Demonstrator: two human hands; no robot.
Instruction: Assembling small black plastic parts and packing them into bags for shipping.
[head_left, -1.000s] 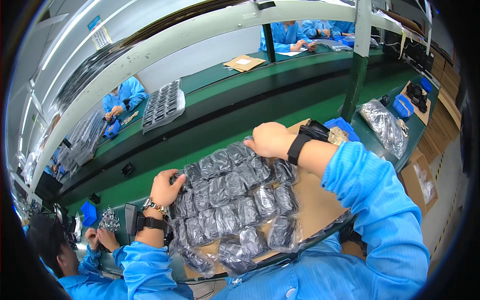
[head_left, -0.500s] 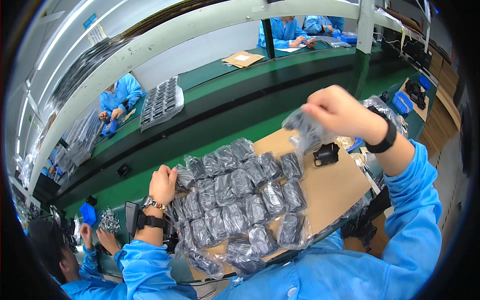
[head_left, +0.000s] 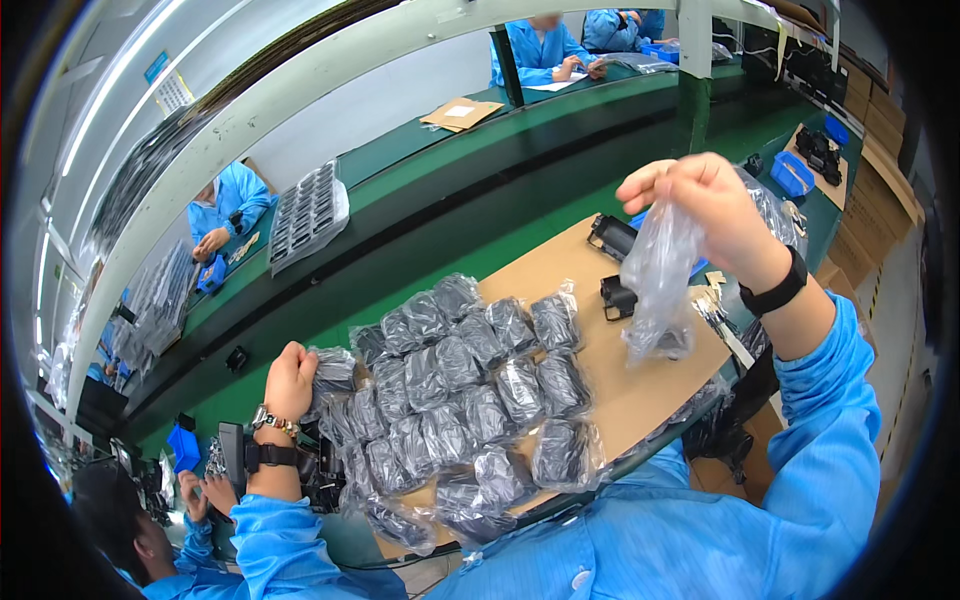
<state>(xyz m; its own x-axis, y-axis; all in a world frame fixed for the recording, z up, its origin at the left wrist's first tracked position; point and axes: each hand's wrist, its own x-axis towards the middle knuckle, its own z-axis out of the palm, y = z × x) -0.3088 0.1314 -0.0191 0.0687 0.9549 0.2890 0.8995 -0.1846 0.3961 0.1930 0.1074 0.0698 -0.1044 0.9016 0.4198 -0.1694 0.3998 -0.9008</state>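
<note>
We see our right hand [head_left: 705, 205] raised over the right part of the brown cardboard sheet [head_left: 645, 405], thumb and fingers pinched together on the top of a clear plastic bag [head_left: 660, 265]; the bag hangs down from the pinch above the sheet, and we cannot tell whether anything lies inside it; our left hand [head_left: 289, 383] is at the far left end of the bagged rows, its fingers curled into a narrow grip that holds a bagged black part [head_left: 335, 371]; its fingertips are hidden from us; the other bagged black parts [head_left: 440, 430] lie packed close in uneven rows across the left and middle of the sheet, each in crinkled clear film, with a few near the edge closest to us; two unwrapped black plastic housings [head_left: 613, 238] rest on the bare cardboard beside the hanging bag, one farther back than the other; a black wristband [head_left: 775, 285] circles our right wrist, while a metal-banded watch [head_left: 265, 418] and a black strap [head_left: 272, 456] sit on our left; beyond the sheet runs a green conveyor belt [head_left: 415, 262]; across it stands a film-wrapped tray [head_left: 308, 215] of small dark pieces, near a seated co-worker in blue; at our lower left, another co-worker's hands [head_left: 210, 494] are raised near a blue bin [head_left: 184, 448].
</note>
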